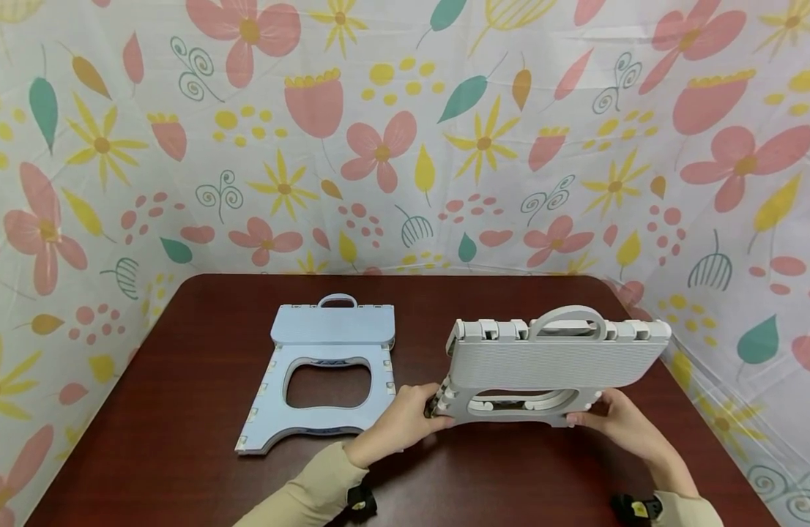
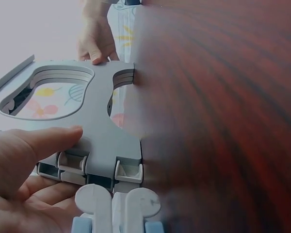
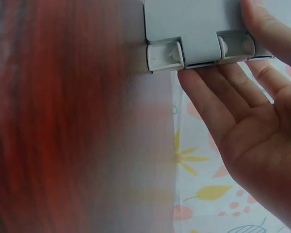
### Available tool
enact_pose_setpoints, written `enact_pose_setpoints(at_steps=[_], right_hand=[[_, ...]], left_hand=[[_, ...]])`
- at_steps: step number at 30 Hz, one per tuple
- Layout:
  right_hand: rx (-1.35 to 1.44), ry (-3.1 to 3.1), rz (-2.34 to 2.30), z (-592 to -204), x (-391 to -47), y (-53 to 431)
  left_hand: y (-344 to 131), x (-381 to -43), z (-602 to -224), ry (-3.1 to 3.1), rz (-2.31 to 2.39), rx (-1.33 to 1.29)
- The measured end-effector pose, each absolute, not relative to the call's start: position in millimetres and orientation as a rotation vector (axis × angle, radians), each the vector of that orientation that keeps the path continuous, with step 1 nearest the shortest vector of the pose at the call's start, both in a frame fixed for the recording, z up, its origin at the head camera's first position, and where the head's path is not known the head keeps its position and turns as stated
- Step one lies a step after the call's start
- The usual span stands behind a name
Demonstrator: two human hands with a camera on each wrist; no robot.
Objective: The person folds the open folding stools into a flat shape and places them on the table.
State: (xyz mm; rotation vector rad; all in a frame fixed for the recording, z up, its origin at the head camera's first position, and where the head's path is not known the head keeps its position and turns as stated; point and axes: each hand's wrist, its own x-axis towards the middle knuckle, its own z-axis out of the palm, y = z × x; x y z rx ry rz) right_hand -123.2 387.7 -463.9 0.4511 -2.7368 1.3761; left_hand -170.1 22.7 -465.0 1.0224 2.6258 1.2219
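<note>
A grey folding step stool (image 1: 550,362), folded nearly flat, stands tilted up at the right of the table with its handle loop on top. My left hand (image 1: 405,417) grips its lower left edge, thumb on the near face and fingers behind, as the left wrist view shows. On the lower right edge, my right hand (image 1: 619,424) pinches the stool; in the right wrist view the fingers (image 3: 233,92) lie under the hinged edge. To the left a light blue folding stool (image 1: 332,333) lies folded on the table, its handle pointing away from me.
The dark red wooden table (image 1: 194,410) carries both stools. A white curtain (image 1: 405,146) with flowers and leaves hangs behind it and along the sides. Each wrist wears a black strap.
</note>
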Motion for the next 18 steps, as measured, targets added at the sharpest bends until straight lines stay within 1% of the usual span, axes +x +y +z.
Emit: enact_pose_setpoints(at_steps=[11,18], right_hand=[[0.475,-2.737,1.399,-463.9,-124.0,387.4],[0.47,-2.73,1.301,-463.1,-123.2,384.9]], left_hand=[[23.7,-168.9,-465.3,2.632,1.249,0.99],[23.0,-167.9,-467.9,2.611,1.286,1.01]])
